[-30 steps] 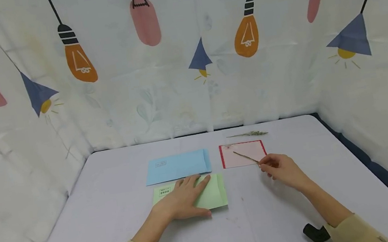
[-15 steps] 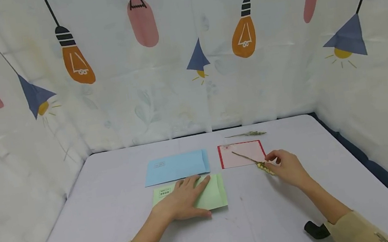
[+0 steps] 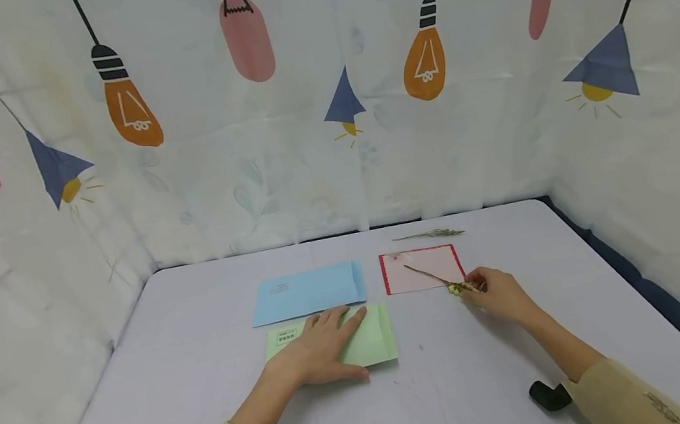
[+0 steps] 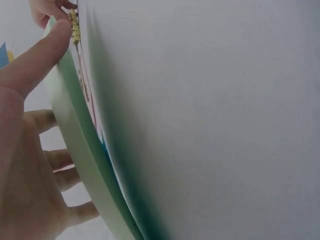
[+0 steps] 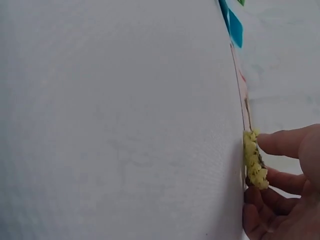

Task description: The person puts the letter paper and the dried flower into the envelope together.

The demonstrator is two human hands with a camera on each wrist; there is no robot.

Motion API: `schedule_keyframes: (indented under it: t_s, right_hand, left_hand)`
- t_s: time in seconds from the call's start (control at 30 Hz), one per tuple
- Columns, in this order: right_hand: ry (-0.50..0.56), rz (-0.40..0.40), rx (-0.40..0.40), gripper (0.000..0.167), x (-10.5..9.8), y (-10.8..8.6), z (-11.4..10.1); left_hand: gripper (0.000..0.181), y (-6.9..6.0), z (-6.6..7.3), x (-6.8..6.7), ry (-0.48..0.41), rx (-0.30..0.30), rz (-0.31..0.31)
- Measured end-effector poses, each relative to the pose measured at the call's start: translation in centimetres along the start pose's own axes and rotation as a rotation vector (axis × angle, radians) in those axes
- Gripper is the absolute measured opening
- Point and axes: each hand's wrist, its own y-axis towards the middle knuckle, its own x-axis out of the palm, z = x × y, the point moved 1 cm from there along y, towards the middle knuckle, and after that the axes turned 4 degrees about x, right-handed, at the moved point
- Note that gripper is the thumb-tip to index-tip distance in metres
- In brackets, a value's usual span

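Note:
My left hand [image 3: 322, 350] lies with fingers spread on a green envelope [image 3: 372, 337]; the left wrist view shows the thumb along the edge of that envelope [image 4: 75, 125]. At the right, my right hand [image 3: 499, 295] pinches the flower head of a dried sprig [image 3: 428, 275], whose bare stem lies across a pink card with a red border [image 3: 404, 282]. Close up in the right wrist view, the yellow flowers [image 5: 254, 162] sit between the thumb and fingers, near the tabletop.
A blue envelope [image 3: 306, 294] lies behind the green one. Behind the pink card lies a greenish dried sprig [image 3: 436, 234]. The white table [image 3: 206, 373] is backed by a patterned curtain [image 3: 296, 175]. Small brown crumbs are on the cloth.
The right fingers have shifted along the sprig at the card's right corner; its yellow head, hidden and then exposed, is now partly covered by them. The left hand stays on the green envelope.

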Motion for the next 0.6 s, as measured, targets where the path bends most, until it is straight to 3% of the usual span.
schedule_keyframes:
  t_s: [0.23,0.6]
  right_hand:
    - [0.003,-0.061,0.065,0.029,0.13,0.48,-0.18]
    - [0.006,-0.107,0.051,0.026,-0.2,0.68,-0.35]
  left_hand:
    - [0.104,0.03,-0.01,-0.01,0.01,0.007,0.002]
    - [0.104,-0.1,-0.14,-0.04,-0.003,-0.009,0.0]
